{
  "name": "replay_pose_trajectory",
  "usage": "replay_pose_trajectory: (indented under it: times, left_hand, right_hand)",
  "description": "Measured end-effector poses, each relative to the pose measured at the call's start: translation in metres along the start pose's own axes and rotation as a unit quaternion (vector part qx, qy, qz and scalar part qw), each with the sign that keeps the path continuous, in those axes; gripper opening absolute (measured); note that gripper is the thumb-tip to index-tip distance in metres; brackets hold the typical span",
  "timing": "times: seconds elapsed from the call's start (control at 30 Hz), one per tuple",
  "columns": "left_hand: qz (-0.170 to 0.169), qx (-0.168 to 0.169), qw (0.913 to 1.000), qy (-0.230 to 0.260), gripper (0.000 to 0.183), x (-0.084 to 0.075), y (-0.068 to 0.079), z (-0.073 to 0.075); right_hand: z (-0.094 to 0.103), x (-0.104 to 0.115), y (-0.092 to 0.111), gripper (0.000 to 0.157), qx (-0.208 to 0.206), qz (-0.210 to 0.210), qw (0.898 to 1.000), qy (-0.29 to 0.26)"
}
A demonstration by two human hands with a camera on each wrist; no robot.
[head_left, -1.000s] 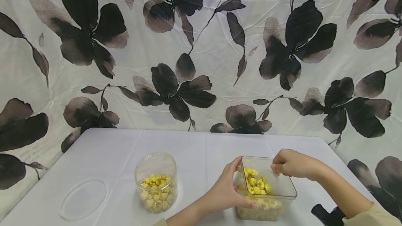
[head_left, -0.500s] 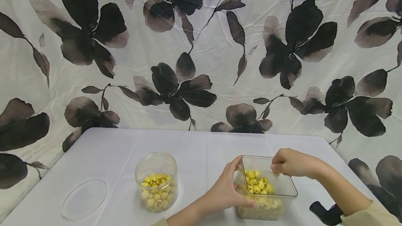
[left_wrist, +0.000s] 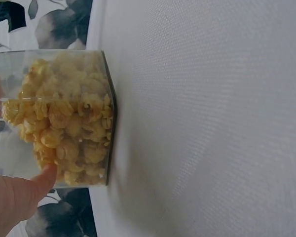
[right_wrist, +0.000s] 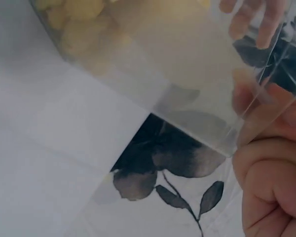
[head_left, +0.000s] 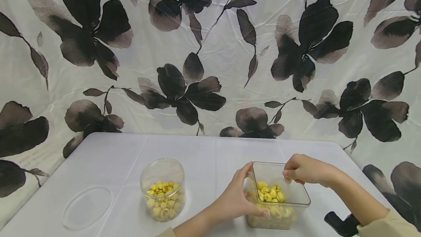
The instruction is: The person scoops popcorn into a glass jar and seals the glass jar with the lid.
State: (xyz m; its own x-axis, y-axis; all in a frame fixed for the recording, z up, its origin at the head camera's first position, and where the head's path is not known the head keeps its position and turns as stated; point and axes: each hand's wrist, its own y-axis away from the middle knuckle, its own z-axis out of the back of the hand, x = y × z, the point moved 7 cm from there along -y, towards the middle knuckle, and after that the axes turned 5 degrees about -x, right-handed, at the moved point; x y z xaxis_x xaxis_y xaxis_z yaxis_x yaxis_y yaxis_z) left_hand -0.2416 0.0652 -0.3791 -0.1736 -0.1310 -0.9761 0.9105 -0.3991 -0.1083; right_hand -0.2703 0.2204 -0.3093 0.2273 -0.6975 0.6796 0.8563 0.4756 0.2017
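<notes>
The square clear container [head_left: 279,196] of yellow popcorn sits at the desk's [head_left: 197,164] near right. My left hand [head_left: 235,201] grips its near wall, steadying it, while my right hand [head_left: 304,170] pinches the far rim (fingers curled). A round popcorn jar [head_left: 163,189] stands apart, leftward.

Bare hands [head_left: 240,200]; pale yellowish sleeve [head_left: 391,226] on the right arm.

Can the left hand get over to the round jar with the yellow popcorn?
Probably yes. The left hand holds the side of the square container, and the round jar stands on the table just beside it with nothing between them. It would have to let go first.
</notes>
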Motion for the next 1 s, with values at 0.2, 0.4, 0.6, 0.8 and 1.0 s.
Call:
replay_pose_trajectory:
  times: [0.2, 0.4, 0.6, 0.8, 1.0]
  left_hand:
    - [-0.004, 0.002, 1.0, -0.002, 0.111, 0.001, -0.001, -0.001]
    - [-0.001, 0.001, 1.0, -0.003, 0.111, 0.002, -0.002, -0.001]
    - [0.006, -0.001, 1.0, -0.003, 0.112, 0.004, -0.003, 0.0]
    - [0.012, 0.002, 0.9999, -0.001, 0.113, 0.006, -0.003, -0.001]
    - [0.019, 0.002, 0.9998, 0.003, 0.111, 0.005, -0.003, 0.0]
  right_hand:
    - [0.003, -0.004, 0.003, 0.024, 0.004, -0.007, 1.0, -0.004]
    - [0.009, -0.003, 0.003, 0.026, 0.005, -0.012, 1.0, -0.006]
    - [0.002, 0.002, -0.001, 0.027, 0.008, -0.004, 1.0, 0.001]
    - [0.004, -0.002, 0.004, 0.028, 0.01, -0.016, 1.0, -0.016]
    - [0.011, -0.005, 0.007, 0.029, 0.016, -0.012, 0.999, -0.039]
